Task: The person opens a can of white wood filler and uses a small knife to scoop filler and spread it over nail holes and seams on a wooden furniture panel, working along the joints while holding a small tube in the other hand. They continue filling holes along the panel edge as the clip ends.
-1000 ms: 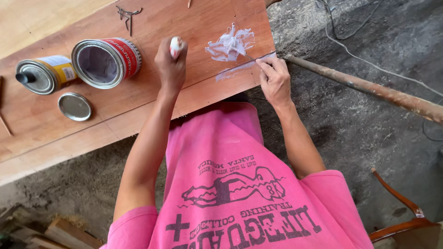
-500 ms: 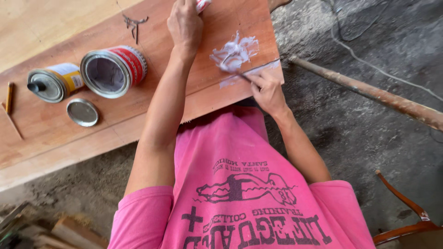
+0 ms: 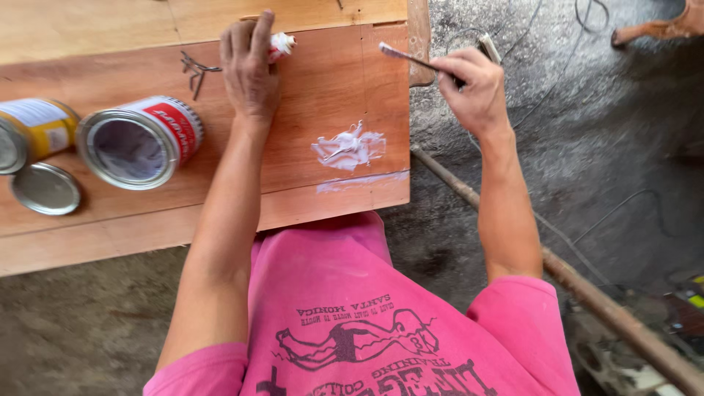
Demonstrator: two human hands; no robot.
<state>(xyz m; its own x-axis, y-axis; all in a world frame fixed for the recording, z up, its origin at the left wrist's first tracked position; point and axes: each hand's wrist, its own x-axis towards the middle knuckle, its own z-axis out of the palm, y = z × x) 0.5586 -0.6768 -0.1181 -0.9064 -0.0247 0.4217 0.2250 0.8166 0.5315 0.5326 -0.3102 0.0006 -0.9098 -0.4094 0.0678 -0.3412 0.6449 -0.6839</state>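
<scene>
putty knife lifting off the board

right hand (image 3: 477, 92) is now lifting clear of the wood, gripping a thin putty knife (image 3: 411, 57) whose blade is pointing left over the far right corner of the board (image 3: 323, 95); half a second ago the same hand was pressing low at the near edge, beside the white smear. left hand (image 3: 249, 66) is now resting further up the board, fingers closed around a small white tube or rag with a red mark (image 3: 281, 45); a second ago it was sitting nearer the cans. the patch of white filler (image 3: 350, 147) is now lying uncovered on the board near its right end, with a thinner white streak (image 3: 363, 180) running along the step just below it, so the spreading stroke there is looking finished for the moment and the blade is coming away.

to the left on the tabletop (image 3: 88, 29) an open tin with a red label (image 3: 139, 141) is lying on its side, a yellow can (image 3: 29, 132) is sitting beside it, partly cut off by the frame, and a loose round lid (image 3: 45, 188) is lying just in front.

what the left hand is holding is mostly hidden by the fingers, so i cannot tell its kind. the knife's handle is hidden inside the right fist, and whether filler is clinging to the blade is too blurred to make out.
</scene>
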